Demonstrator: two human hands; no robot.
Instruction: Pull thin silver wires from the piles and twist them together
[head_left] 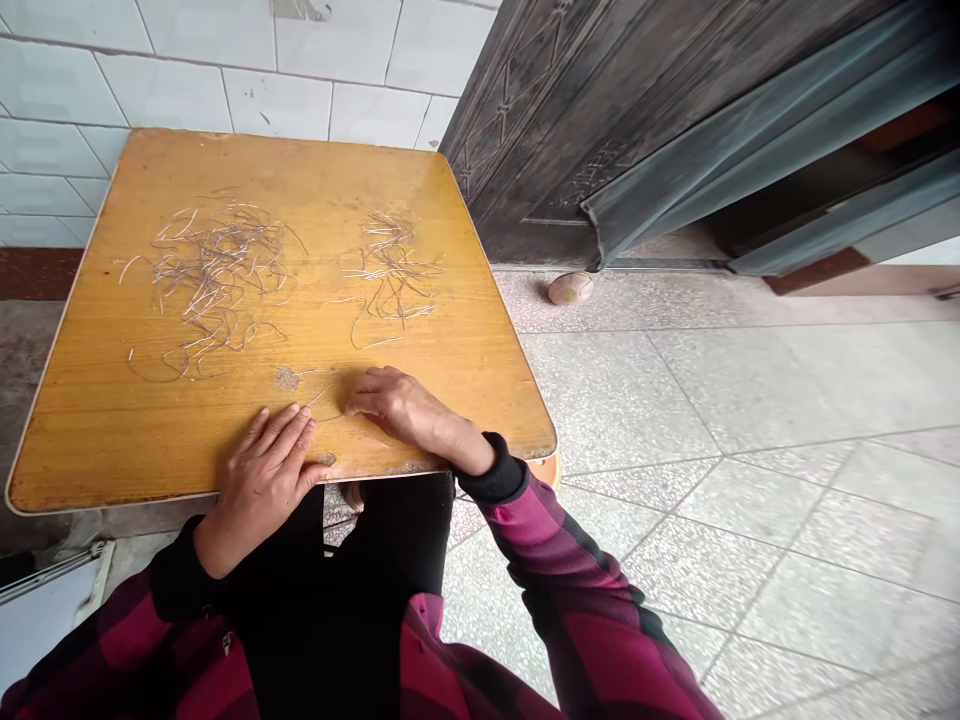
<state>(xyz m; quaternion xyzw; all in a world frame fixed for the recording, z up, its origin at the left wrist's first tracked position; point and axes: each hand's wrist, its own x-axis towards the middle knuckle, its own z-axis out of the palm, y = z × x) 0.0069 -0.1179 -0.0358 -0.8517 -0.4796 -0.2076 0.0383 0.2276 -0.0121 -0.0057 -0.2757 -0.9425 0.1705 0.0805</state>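
My left hand (264,472) lies flat on the near edge of a yellow wooden table (112,440), fingers stretched out and pressing on a thin wire (319,397). My right hand (397,405) rests beside it with fingers curled down on the tabletop, fingertips pinched at the same wire. A large tangle of thin metal wires (214,280) is spread over the table's left middle. A smaller pile of wires (390,275) lies to its right, just beyond my right hand.
White tiled wall (225,60) stands behind the table. A dark carved wooden door (570,120) is at the back right, with a small ball (570,288) on the speckled tile floor (750,450) by it. A white object (45,600) sits at the lower left.
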